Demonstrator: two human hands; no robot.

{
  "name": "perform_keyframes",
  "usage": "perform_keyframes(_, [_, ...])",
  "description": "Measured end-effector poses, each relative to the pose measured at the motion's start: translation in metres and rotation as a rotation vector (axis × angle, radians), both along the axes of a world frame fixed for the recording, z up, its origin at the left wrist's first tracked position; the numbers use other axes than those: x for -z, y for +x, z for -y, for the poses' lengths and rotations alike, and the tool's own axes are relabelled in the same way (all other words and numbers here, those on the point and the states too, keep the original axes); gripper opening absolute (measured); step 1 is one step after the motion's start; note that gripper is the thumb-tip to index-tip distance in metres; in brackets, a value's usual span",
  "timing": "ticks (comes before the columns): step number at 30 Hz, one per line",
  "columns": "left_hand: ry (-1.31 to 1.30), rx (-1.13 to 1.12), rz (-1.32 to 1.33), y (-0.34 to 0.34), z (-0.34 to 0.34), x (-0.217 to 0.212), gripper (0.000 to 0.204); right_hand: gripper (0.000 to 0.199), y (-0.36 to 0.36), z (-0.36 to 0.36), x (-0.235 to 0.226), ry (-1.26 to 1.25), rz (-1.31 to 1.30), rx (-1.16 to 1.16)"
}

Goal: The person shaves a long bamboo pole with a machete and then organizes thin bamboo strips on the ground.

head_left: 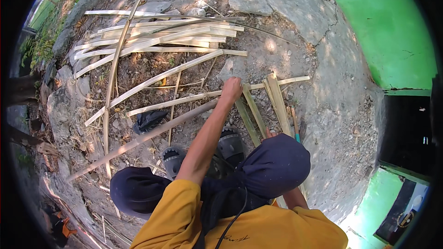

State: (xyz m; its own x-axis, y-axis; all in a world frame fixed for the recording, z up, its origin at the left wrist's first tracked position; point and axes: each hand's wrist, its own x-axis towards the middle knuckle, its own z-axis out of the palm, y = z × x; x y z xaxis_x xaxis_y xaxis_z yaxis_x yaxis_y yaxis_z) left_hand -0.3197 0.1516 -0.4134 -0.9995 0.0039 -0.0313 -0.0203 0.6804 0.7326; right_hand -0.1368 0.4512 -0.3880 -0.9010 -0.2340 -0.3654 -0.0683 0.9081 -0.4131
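Observation:
My left hand (232, 88) is closed in a fist at the upper end of a greenish bamboo strip (248, 122), which slants down toward my knees. Beside it lies another split bamboo strip (254, 109). A wider bundle of pale bamboo slats (278, 101) leans a little further right. Under these passes a long bamboo strip (184, 99) lying crosswise on the ground. My right hand (271, 133) shows only some fingertips beyond my right knee, near the lower ends of the strips; the rest is hidden, and what it holds cannot be seen.
Pale bamboo strips (161, 41) lie piled at the far left, crossed by a long curved strip (115, 64). A brown pole (143, 138) slants before my feet, near a black plastic bag (150, 121). A thin teal-and-brown object (296, 127) lies right. A green wall (383, 23) bounds the right.

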Motion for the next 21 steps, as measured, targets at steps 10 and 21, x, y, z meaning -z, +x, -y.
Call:
perform_keyframes(10, [0.098, -0.112, 0.047, -0.013, -0.007, 0.021, 0.015, 0.068, -0.010, -0.015, 0.012, -0.169, -0.018, -0.036])
perform_keyframes(21, [0.114, -0.092, 0.111, -0.025, -0.009, 0.029, 0.022, 0.067, -0.002, -0.029, 0.012, -0.223, -0.052, -0.034])
